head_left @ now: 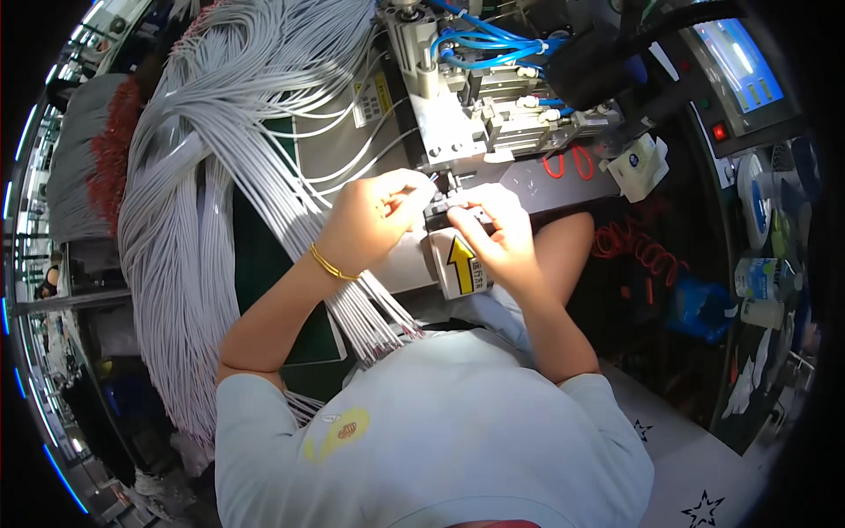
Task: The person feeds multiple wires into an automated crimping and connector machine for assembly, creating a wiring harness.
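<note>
My left hand point(374, 216) is closed in a pinch at the left side of a small dark metal fixture point(449, 187) on the front of the bench machine. A thin pale tip shows at its fingertips, too small to name. Across from it, my right hand point(502, 233) has thumb and forefinger bent together at the fixture's right side; whatever lies between them is hidden. Below the fixture sits a white block with a yellow arrow label point(459, 262). A thick bundle of grey cables point(264, 163) passes beneath my left forearm, its stripped ends point(387, 334) near my lap.
Behind the fixture stands the machine's metal cylinder block point(519, 106) with blue air hoses point(493, 48). A lit screen point(739, 62) is at the upper right. Red cut loops point(576, 163) and a white packet point(638, 167) lie right of the fixture. More grey cables point(176, 290) hang at left.
</note>
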The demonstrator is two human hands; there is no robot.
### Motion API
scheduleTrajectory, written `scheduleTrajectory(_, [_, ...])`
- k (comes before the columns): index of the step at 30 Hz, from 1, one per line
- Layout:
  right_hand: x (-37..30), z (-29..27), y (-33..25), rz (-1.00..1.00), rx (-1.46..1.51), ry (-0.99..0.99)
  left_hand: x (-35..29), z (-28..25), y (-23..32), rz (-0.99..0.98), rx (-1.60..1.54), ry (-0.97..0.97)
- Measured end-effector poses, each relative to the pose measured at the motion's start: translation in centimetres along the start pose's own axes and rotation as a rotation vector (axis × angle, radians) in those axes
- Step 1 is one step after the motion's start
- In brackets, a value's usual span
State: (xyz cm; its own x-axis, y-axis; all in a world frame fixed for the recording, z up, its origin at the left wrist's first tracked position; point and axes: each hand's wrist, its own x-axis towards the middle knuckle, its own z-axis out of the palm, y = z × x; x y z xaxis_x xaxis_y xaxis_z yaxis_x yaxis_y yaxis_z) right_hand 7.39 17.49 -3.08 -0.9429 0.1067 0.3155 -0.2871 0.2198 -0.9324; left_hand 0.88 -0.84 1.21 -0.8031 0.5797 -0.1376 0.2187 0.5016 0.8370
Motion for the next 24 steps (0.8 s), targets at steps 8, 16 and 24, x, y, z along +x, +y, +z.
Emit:
scheduleTrajectory(8, [1.6, -0.3, 0.5, -0.045, -0.143, -0.075, 1.6, 0.4, -0.6, 0.063, -0.142, -0.006])
scheduleTrajectory(16, [1.9, -0.5, -0.2, 0.298, 0.112, -0.141, 1.3, 0.0, 0.2, -0.171, -0.386, -0.075])
scheduleTrajectory(24, [2.2, -0.6, -0.8, -0.009, -0.188, -0.19, 1.4, 0.1, -1.5, 0.018, -0.232, -0.141])
